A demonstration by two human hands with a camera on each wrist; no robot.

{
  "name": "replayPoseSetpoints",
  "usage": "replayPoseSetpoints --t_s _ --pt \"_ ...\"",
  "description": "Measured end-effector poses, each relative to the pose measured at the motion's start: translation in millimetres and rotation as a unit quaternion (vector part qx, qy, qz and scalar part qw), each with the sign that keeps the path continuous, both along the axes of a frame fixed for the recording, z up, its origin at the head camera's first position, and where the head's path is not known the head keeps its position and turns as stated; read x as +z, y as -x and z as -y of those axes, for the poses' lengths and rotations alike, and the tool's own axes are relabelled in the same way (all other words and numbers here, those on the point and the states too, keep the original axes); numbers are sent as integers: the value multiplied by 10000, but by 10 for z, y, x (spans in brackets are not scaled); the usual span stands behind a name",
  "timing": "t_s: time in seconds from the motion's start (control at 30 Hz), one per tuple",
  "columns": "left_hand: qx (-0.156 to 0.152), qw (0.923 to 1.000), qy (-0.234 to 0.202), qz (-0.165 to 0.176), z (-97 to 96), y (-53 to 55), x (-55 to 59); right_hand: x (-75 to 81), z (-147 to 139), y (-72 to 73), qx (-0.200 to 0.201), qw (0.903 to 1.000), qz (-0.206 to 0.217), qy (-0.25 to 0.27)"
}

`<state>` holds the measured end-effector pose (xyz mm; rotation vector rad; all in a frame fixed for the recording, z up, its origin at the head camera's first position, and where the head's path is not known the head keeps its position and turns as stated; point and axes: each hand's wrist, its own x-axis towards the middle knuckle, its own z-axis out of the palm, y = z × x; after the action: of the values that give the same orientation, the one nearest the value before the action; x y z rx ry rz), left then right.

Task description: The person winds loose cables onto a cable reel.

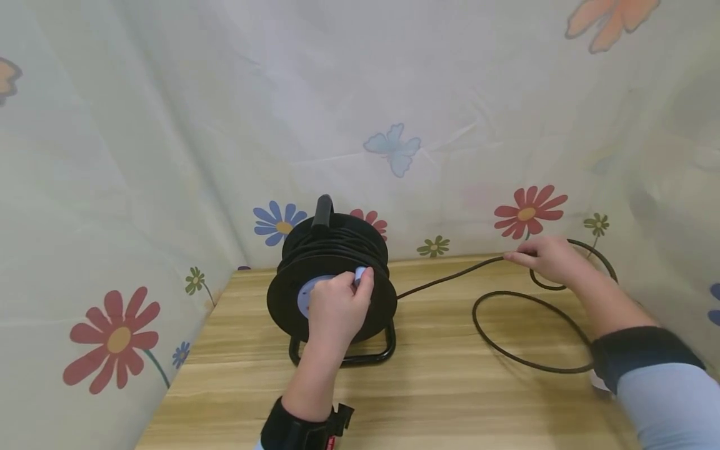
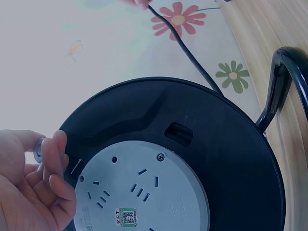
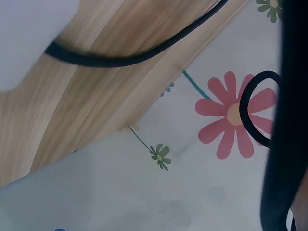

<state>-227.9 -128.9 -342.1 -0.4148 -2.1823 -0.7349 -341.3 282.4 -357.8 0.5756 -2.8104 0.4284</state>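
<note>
A black cable reel (image 1: pixel 374 312) stands on its tubular frame (image 1: pixel 365 360), with black cable wound on its drum (image 1: pixel 337 242). My left hand (image 1: pixel 337 306) grips the light-blue crank knob (image 1: pixel 360 273) near the rim; the left wrist view shows the fingers curled about this knob (image 2: pixel 38 150). A pale blue socket panel (image 2: pixel 149 183) fills the reel's centre, partly covered by the hand in the head view. To the right, my right hand (image 1: pixel 551 257) pinches the loose cable (image 1: pixel 450 275), which runs taut to the drum. The right wrist view does not show those fingertips.
Loose cable loops (image 1: pixel 506 357) lie on the wooden table (image 1: pixel 450 400) at the right. A white piece (image 1: pixel 599 381), probably the plug, sits at the cable's end, partly behind the right wrist strap. A flowered curtain (image 1: pixel 337 94) rises along the table's back edge.
</note>
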Motion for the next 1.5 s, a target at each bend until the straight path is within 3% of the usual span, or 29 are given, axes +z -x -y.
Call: replayPoseSetpoints --t_s 0.3,0.8,1.17,1.5 --pt "-60 9998 53 -183 -22 33 -17 -85 -70 -10 22 9993 284 248" --pt "-224 9997 77 -46 -71 80 -145 -99 118 -92 161 9922 955 782" --pt "-309 9981 277 444 -152 101 -193 -87 271 -91 334 9901 1104 802" --pt "-430 9861 386 1558 -195 107 -270 -109 428 -110 649 9830 1333 1086"
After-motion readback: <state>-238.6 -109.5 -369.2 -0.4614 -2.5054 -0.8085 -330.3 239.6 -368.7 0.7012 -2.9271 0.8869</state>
